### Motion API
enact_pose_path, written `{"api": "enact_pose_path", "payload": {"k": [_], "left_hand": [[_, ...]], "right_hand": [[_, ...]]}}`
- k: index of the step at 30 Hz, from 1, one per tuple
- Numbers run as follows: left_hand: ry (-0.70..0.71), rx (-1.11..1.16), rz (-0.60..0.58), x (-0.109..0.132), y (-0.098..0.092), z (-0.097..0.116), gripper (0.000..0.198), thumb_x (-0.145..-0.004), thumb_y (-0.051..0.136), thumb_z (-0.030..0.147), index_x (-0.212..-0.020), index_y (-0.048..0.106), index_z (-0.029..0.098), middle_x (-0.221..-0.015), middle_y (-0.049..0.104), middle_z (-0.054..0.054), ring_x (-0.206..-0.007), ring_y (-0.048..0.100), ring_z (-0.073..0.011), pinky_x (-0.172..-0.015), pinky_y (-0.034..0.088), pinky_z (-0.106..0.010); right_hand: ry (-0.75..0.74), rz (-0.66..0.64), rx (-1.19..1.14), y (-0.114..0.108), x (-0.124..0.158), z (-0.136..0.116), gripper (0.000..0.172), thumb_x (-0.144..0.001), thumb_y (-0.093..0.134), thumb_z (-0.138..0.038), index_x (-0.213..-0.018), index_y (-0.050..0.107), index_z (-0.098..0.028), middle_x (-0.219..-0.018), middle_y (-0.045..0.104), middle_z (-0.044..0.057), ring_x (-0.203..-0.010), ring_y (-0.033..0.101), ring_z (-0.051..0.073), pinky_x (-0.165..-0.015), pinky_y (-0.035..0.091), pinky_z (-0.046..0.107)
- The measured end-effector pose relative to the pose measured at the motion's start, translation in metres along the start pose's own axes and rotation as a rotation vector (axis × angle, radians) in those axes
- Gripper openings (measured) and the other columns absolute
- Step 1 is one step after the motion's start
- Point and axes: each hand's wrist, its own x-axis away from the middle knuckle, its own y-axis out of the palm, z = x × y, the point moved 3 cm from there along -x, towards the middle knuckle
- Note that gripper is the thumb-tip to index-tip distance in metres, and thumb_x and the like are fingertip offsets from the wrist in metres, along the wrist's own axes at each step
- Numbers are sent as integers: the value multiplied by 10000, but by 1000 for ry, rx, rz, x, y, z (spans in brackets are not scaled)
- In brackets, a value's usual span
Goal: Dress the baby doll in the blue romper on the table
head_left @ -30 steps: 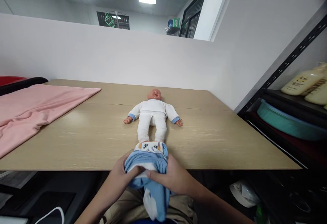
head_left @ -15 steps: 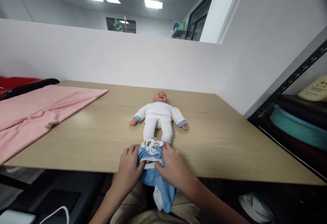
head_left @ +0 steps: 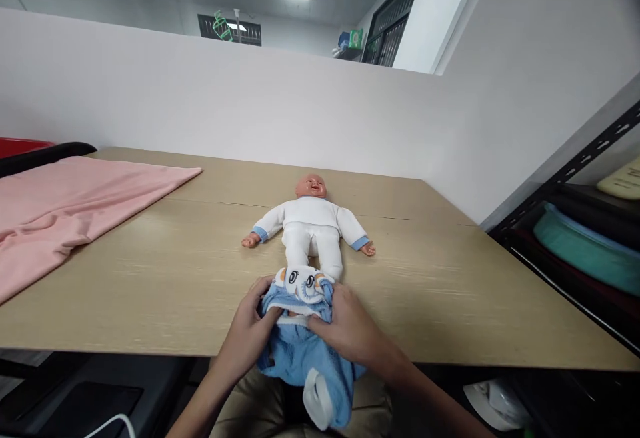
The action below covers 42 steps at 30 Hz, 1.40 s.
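Observation:
A baby doll (head_left: 313, 221) in a white top with blue cuffs lies on its back on the wooden table, head away from me and arms spread. Around its lower legs and feet is a blue terry baby garment (head_left: 300, 348) with white trim and a cartoon animal face. My left hand (head_left: 255, 321) grips the garment's left edge, thumb at the white-trimmed opening. On the opposite edge my right hand (head_left: 347, 325) holds the cloth, its thumb also at the opening. The doll's feet are mostly hidden by the garment, whose lower part hangs over the table edge above my lap.
A pink cloth (head_left: 95, 205) covers the table's left side, near a red and black item (head_left: 45, 151). At right, a dark shelf holds a teal basin (head_left: 585, 248) and a yellowish bottle (head_left: 623, 181). A white partition (head_left: 280, 105) stands behind the table (head_left: 430, 291).
My hands have moved apart, spreading the garment wider, so more of the animal face and blue cloth shows. The camera view has shifted slightly; the doll lies much as before.

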Motion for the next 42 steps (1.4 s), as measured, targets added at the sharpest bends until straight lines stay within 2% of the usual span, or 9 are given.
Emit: {"api": "enact_pose_path", "payload": {"k": [6,11,16,21,25,29,34,38,42], "left_hand": [[-194,37,-215,15,-1,-8,677,-977,633,380,-1617,508,197,-1744,448,-133,-1677,296,-321,-1395,183,-528],[-179,44,-241,22,-7,-14,806,-969,639,293,-1720,349,265,-1797,359,-74,-1690,263,-303,-1388,225,-493],[-16,-103,-237,6,-19,-7,578,-994,622,262,-1570,573,245,-1599,619,-109,-1528,519,-339,-1296,420,-479],[154,-297,-321,-30,-39,16,290,-1024,601,237,-1268,756,229,-1486,656,-117,-1393,585,-312,-1230,447,-431],[156,-295,-582,-57,-47,25,202,-1028,640,272,-1165,774,210,-1351,725,-96,-1258,656,-278,-1165,479,-376],[66,-231,-734,-77,-47,26,245,-966,773,415,-1032,788,179,-1099,797,-69,-1089,698,-276,-1083,522,-380],[6,-260,-706,-82,-54,19,546,-827,902,549,-1230,765,207,-1274,770,-87,-1220,653,-321,-1108,494,-411],[96,-309,-569,-89,-74,20,623,-848,796,736,-1143,727,191,-1167,726,-95,-1116,641,-297,-1030,507,-403],[170,-391,-427,-112,-79,45,561,-911,738,708,-1159,665,211,-1170,671,-80,-985,596,-234,-902,494,-353]], "right_hand": [[26,-87,-78,2,12,13,689,-790,708,-124,-1466,615,-220,-1593,564,146,-1414,602,315,-1235,463,487],[3,-86,-134,-1,12,17,968,-751,695,-70,-1653,392,-252,-1647,505,129,-1467,572,294,-1242,467,452],[-191,13,-65,-7,2,19,588,-737,680,-46,-1290,693,-245,-1241,744,56,-1098,749,231,-975,586,325],[-265,138,36,-13,-7,24,411,-720,609,6,-1051,726,-206,-1083,765,64,-982,733,230,-869,565,321],[-256,-77,7,-28,-39,28,103,-855,743,-157,-954,745,-186,-1032,772,60,-924,706,231,-827,544,332],[-141,-252,-40,-43,-69,31,371,-829,900,-491,-994,763,-188,-942,776,21,-866,681,233,-784,529,337],[-204,-172,13,-48,-51,21,668,-813,901,-601,-1330,690,-234,-1305,727,86,-1186,664,312,-1058,512,444],[-134,-78,-20,-54,-22,28,402,-967,758,-562,-1180,683,-230,-1193,705,74,-1145,661,285,-1077,500,443],[-46,-166,-484,-48,-9,42,353,-1040,679,-535,-1256,639,-260,-1247,700,50,-1222,657,243,-1093,513,395]]}}
